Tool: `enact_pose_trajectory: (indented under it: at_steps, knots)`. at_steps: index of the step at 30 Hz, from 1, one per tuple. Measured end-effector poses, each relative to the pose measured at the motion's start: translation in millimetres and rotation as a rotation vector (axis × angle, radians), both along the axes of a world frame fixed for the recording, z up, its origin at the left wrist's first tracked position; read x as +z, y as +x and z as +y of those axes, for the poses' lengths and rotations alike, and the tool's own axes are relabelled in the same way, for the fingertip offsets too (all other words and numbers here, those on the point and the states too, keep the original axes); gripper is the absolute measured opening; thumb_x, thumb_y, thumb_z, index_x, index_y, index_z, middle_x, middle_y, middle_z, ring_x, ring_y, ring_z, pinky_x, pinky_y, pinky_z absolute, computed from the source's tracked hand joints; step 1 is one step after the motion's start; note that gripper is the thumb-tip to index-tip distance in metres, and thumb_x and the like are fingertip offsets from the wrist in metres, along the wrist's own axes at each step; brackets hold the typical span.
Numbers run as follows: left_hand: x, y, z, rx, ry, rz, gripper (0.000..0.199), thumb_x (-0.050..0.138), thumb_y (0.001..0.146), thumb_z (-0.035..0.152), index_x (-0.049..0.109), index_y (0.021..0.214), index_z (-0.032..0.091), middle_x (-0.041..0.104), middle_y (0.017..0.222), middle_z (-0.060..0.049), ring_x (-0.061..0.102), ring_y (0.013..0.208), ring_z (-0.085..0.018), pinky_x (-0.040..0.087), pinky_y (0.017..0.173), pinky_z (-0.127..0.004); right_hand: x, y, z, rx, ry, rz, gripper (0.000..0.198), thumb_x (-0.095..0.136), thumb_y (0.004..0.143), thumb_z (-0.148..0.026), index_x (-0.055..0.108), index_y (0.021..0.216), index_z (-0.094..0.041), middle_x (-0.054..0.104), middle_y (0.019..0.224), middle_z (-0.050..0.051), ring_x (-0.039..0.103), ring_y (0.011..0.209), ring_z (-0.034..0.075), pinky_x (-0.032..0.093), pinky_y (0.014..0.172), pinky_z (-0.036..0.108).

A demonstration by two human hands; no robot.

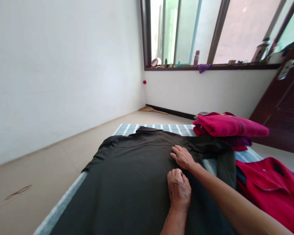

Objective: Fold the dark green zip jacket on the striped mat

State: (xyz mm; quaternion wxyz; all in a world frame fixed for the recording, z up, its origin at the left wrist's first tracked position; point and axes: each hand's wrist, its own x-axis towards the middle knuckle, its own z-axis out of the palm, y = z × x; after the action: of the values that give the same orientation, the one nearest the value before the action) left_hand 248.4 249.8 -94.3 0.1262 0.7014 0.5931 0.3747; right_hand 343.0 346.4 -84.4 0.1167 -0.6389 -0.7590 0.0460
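A dark long-sleeved shirt (pixel 132 182) lies spread out, back side up, with its collar pointing away from me. It covers most of a blue-and-white striped cloth (pixel 123 130). My right hand (pixel 183 157) rests on the shirt's upper right part, fingers stretched out flat. Just nearer to me, my left hand (pixel 179 187) sits on the shirt back with its fingers curled in. The fingertips of that hand are hidden, so whether cloth is pinched in them does not show. The shirt's right sleeve (pixel 226 163) bends down toward me beyond my right forearm.
Folded red clothes (pixel 230 125) are stacked at the far right, with a red garment (pixel 271 189) nearer. A white wall (pixel 63 65) stands left; a windowsill (pixel 181 68) with small items runs behind. A brown door (pixel 281 111) is at right, a broom (pixel 153 110) on the floor.
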Motion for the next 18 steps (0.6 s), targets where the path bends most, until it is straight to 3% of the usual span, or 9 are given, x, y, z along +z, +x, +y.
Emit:
enact_pose_trajectory:
  at_steps: [4,9,14,18]
  knots:
    - [-3.3,-4,5,0.011,0.048,-0.120,0.016,0.044,0.078,0.007,0.050,0.074,0.021,0.058,0.077,-0.005,0.058,0.080,-0.020,0.047,0.077,-0.032,6,-2,-25,-0.026,0.005,-0.002,0.047,0.034,0.094,-0.041,0.044,0.133,-0.018,0.040,0.143,0.013,0.033,0.134,0.022,0.022,0.109,0.040]
    - [-4.7,-9,11,0.030,0.039,-0.139,0.013,0.043,0.080,0.011,0.049,0.074,0.020,0.060,0.077,-0.005,0.060,0.078,-0.019,0.047,0.075,-0.030,-2,8,-63,-0.110,-0.031,-0.016,0.052,0.033,0.093,-0.044,0.042,0.136,-0.016,0.039,0.144,0.014,0.030,0.135,0.025,0.023,0.109,0.042]
    - [-0.5,-9,15,0.010,0.013,-0.066,0.015,0.043,0.080,0.009,0.053,0.078,0.019,0.062,0.080,-0.005,0.061,0.079,-0.017,0.046,0.078,-0.028,-4,26,-86,-0.171,-0.029,-0.019,0.057,0.032,0.094,-0.046,0.042,0.136,-0.010,0.037,0.144,0.017,0.030,0.135,0.027,0.024,0.108,0.042]
    - [5.3,-6,13,-0.044,-0.040,0.055,0.017,0.046,0.076,0.004,0.057,0.079,0.018,0.063,0.082,-0.007,0.061,0.084,-0.018,0.046,0.080,-0.029,1,27,-108,-0.137,0.013,-0.022,0.055,0.032,0.094,-0.045,0.040,0.138,-0.012,0.037,0.145,0.015,0.028,0.136,0.024,0.020,0.110,0.038]
